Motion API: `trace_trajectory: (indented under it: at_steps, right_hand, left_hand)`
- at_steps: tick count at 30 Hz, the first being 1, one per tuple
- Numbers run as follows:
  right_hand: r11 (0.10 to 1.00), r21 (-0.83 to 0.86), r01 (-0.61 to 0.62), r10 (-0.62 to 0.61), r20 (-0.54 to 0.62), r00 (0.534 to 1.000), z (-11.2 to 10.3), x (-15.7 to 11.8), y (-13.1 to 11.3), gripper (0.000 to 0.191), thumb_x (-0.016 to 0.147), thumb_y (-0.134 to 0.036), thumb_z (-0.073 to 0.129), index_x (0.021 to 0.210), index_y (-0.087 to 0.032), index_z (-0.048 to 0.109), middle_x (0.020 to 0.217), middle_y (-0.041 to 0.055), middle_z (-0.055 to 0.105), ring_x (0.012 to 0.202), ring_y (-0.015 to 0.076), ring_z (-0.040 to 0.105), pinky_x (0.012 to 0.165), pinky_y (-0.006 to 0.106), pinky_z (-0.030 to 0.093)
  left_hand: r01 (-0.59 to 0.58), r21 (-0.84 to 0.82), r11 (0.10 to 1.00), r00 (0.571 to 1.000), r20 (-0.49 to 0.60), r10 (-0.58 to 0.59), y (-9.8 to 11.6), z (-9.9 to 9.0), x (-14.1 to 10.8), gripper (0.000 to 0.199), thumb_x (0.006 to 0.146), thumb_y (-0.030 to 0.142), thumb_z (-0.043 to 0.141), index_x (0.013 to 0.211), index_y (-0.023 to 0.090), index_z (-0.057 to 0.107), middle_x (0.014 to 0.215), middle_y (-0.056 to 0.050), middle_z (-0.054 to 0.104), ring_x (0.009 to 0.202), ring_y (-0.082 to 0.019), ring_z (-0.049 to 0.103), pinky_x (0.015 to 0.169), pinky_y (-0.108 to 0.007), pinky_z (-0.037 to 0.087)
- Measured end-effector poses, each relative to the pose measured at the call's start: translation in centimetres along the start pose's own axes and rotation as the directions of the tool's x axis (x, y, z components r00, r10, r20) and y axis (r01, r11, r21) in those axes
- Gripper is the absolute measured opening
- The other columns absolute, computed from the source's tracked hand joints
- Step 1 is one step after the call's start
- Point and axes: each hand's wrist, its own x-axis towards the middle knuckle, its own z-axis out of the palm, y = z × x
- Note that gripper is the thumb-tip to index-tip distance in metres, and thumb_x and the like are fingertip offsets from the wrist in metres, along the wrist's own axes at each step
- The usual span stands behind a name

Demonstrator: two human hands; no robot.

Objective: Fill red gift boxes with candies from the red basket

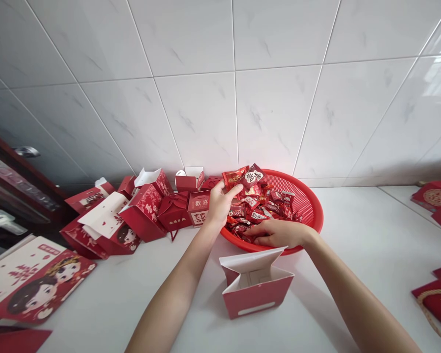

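Note:
My left hand (pixel 221 201) is closed on a few red wrapped candies (pixel 244 177), held up over the left rim of a red plastic basket (pixel 313 198). Inside the basket lies a heap of red candies (pixel 275 206) in shiny wrappers. My right hand (pixel 279 233) reaches over the basket's near rim, its fingers down among the candies; the fingertips are partly hidden there. In front of the basket, between my forearms, a red paper gift box (pixel 259 296) stands upright with its top open and its white inside showing.
Several red gift boxes (pixel 143 215) stand along the wall at left. Nearer left is a larger box (pixel 33 284) with cartoon figures. Red packets (pixel 435 198) and a red bag with a rope handle (pixel 439 299) lie at right. A tiled wall (pixel 272 113) rises behind the white counter (pixel 367 235).

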Motion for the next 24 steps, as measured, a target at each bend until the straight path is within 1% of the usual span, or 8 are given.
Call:
trace_trajectory:
  at_steps: [4, 7, 9, 12, 14, 16, 20, 24]
  right_hand:
    - [1.000, -0.017, -0.010, 0.007, -0.135, 0.991, 0.0, 0.2, 0.1, 0.032, 0.088, -0.015, 0.055, 0.101, -0.020, 0.083, 0.090, 0.0037, 0.080, 0.080, 0.0219, 0.069, 0.075, 0.032, 0.051]
    - [0.998, 0.040, -0.047, 0.056, -0.290, 0.955, -0.2, 0.4, 0.3, 0.036, 0.085, -0.010, 0.051, 0.096, -0.019, 0.083, 0.093, 0.0034, 0.081, 0.083, 0.0217, 0.072, 0.078, 0.032, 0.052]
    - [0.989, 0.129, -0.066, 0.114, -0.408, 0.906, -0.4, 0.5, 0.4, 0.035, 0.083, -0.011, 0.051, 0.095, -0.018, 0.083, 0.097, 0.0043, 0.081, 0.088, 0.0235, 0.074, 0.082, 0.033, 0.054]
    - [0.950, 0.307, -0.053, 0.224, -0.552, 0.804, -0.7, 0.4, 0.2, 0.025, 0.083, -0.017, 0.058, 0.089, -0.018, 0.083, 0.091, 0.0056, 0.082, 0.090, 0.0261, 0.076, 0.084, 0.037, 0.057]
    - [0.916, 0.400, -0.023, 0.277, -0.592, 0.757, -0.9, 0.1, 0.0, 0.016, 0.082, -0.024, 0.067, 0.086, -0.019, 0.081, 0.087, 0.0064, 0.081, 0.090, 0.0274, 0.077, 0.082, 0.038, 0.059]
    - [0.883, 0.468, 0.024, 0.304, -0.611, 0.731, -1.0, -0.1, -0.2, 0.013, 0.076, -0.030, 0.076, 0.083, -0.020, 0.079, 0.083, 0.0064, 0.080, 0.086, 0.0276, 0.077, 0.078, 0.038, 0.060]
    - [0.838, 0.529, 0.136, 0.288, -0.639, 0.713, -1.1, -0.4, 0.0, 0.022, 0.067, -0.032, 0.084, 0.083, -0.020, 0.075, 0.080, 0.0053, 0.078, 0.081, 0.0243, 0.075, 0.074, 0.036, 0.060]
    - [0.810, 0.535, 0.238, 0.242, -0.675, 0.697, -1.1, -0.2, 0.5, 0.035, 0.066, -0.029, 0.084, 0.098, -0.019, 0.075, 0.085, 0.0036, 0.076, 0.082, 0.0211, 0.073, 0.076, 0.036, 0.060]
  left_hand:
    - [0.001, 0.014, 1.000, 1.000, -0.009, -0.001, 0.0, 0.0, 0.0, 0.039, 0.060, 0.036, 0.091, 0.090, 0.018, 0.075, 0.091, -0.005, 0.080, 0.088, -0.025, 0.075, 0.083, -0.037, 0.058]
    - [0.000, 0.009, 1.000, 1.000, -0.002, 0.000, 0.0, -0.1, 0.1, 0.040, 0.060, 0.037, 0.091, 0.091, 0.018, 0.074, 0.091, -0.005, 0.080, 0.087, -0.025, 0.075, 0.082, -0.038, 0.059]
    - [-0.001, 0.006, 1.000, 1.000, 0.004, 0.000, -0.1, -0.2, 0.1, 0.039, 0.061, 0.037, 0.091, 0.091, 0.018, 0.074, 0.092, -0.005, 0.080, 0.087, -0.025, 0.075, 0.084, -0.039, 0.059]
    - [-0.012, 0.006, 1.000, 1.000, 0.015, 0.012, -0.2, -0.3, 0.1, 0.036, 0.064, 0.036, 0.090, 0.091, 0.019, 0.075, 0.096, -0.006, 0.080, 0.091, -0.025, 0.075, 0.087, -0.039, 0.058]
    - [-0.018, 0.011, 1.000, 1.000, 0.015, 0.018, -0.2, -0.3, 0.1, 0.035, 0.065, 0.036, 0.090, 0.093, 0.019, 0.075, 0.098, -0.006, 0.081, 0.093, -0.025, 0.075, 0.087, -0.039, 0.058]
    - [-0.017, 0.022, 1.000, 1.000, 0.007, 0.017, -0.2, -0.3, 0.1, 0.036, 0.065, 0.036, 0.089, 0.093, 0.019, 0.076, 0.097, -0.006, 0.081, 0.091, -0.025, 0.074, 0.085, -0.038, 0.058]
    - [-0.007, 0.049, 0.999, 1.000, -0.023, 0.008, -0.1, -0.3, 0.1, 0.036, 0.062, 0.037, 0.090, 0.090, 0.019, 0.076, 0.092, -0.005, 0.080, 0.083, -0.022, 0.072, 0.074, -0.033, 0.057]
    - [0.006, 0.061, 0.998, 0.999, -0.034, -0.004, 0.0, -0.2, 0.1, 0.035, 0.061, 0.037, 0.090, 0.087, 0.018, 0.075, 0.089, -0.004, 0.079, 0.080, -0.021, 0.071, 0.070, -0.031, 0.055]
